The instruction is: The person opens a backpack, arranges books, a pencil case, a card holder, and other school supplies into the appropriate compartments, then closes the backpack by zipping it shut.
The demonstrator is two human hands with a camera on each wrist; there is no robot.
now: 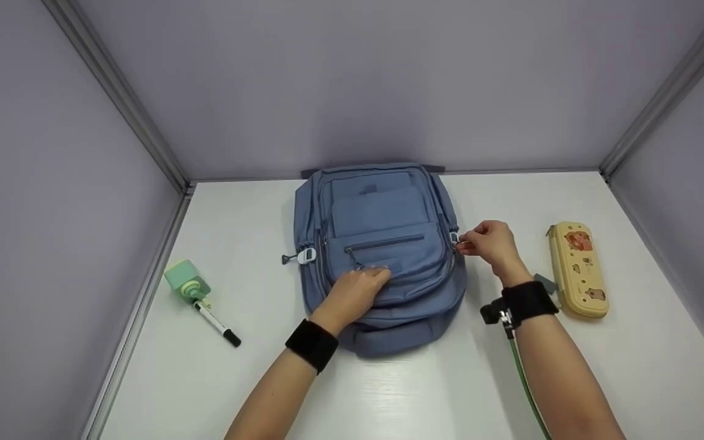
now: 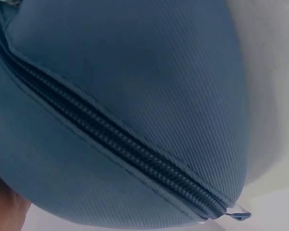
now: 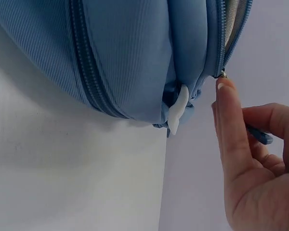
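A blue backpack (image 1: 382, 205) lies on the white table with its front pockets facing up. My left hand (image 1: 355, 293) rests on its lower front; the fingertips are partly hidden. In the left wrist view, a zipper (image 2: 120, 144) runs across the blue fabric, and only a bit of the hand shows at the left edge. At the bag's right side my right hand (image 1: 489, 244) pinches a zipper pull (image 3: 261, 135). Seen from the right wrist, the zipper's two toothed edges (image 3: 222, 43) stand apart above the slider, with pale lining between them. A white buckle (image 3: 178, 108) hangs beside it.
On the right lies a yellow pencil case (image 1: 578, 269) with printed animals, a small grey-green object (image 1: 546, 283) beside it. To the left are a green bottle-like item (image 1: 187, 279) and a black-capped white marker (image 1: 217, 324). Grey walls (image 1: 376, 85) surround the table.
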